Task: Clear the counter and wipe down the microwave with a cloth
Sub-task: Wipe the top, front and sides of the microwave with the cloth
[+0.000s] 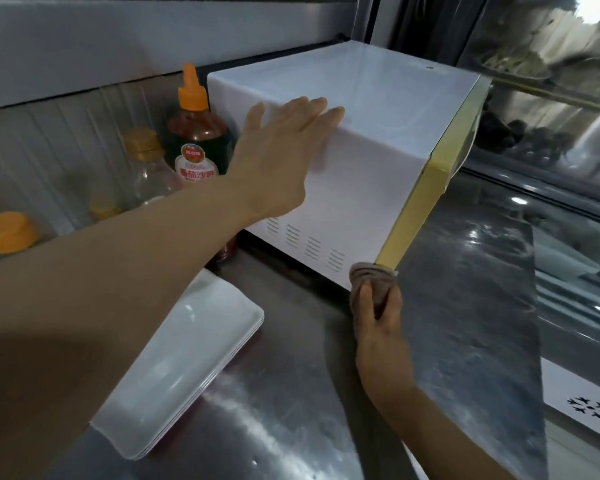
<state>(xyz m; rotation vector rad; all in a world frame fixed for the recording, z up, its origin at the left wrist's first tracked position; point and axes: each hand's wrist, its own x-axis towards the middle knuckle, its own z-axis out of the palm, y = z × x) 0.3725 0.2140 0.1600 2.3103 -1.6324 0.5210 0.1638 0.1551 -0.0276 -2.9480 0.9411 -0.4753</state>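
Left hand lay flat, fingers straight, on the white microwave's upper side edge, right hand gripped a bunched brown cloth against its lower front corner on the steel counter, white trays stacked beside.

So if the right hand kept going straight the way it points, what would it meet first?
The right hand grips a bunched brown cloth already at the lower front corner of the white microwave with a yellow front. Going on, it would likely press into that corner; depth is unclear.
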